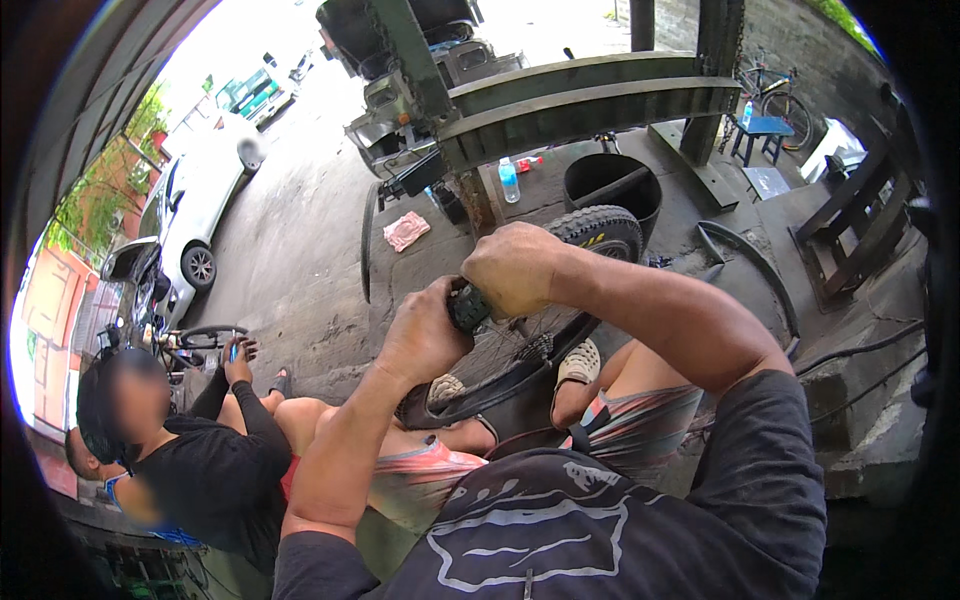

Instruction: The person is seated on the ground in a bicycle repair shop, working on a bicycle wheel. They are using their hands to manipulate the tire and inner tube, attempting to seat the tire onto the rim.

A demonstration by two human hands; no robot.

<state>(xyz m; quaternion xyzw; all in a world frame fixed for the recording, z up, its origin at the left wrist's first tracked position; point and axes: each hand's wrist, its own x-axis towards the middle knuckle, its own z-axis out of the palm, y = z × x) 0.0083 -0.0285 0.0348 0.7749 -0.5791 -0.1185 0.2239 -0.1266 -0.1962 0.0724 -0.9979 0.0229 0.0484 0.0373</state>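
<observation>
Both of my hands are closed around a small dark greenish-black object (468, 309), whose kind I cannot make out. My left hand (425, 328) grips it from the left and near side. On the right, my right hand (515, 268) is curled in a fist over its far end, fingers mostly hidden. Below and behind the hands a bicycle wheel (598, 226) with a knobby black tire leans between my feet. Its sprocket cassette (537, 346) and spokes show under my right forearm. Beige clogs (577, 362) are on my feet, close to the tire.
A black bucket (612, 190) stands just beyond the wheel, near a water bottle (509, 180). A pink cloth (405, 231) lies on the concrete. Beyond rises a green steel frame (590, 105). A loose tire (755, 275) lies right. Another person (215, 450) sits close at left.
</observation>
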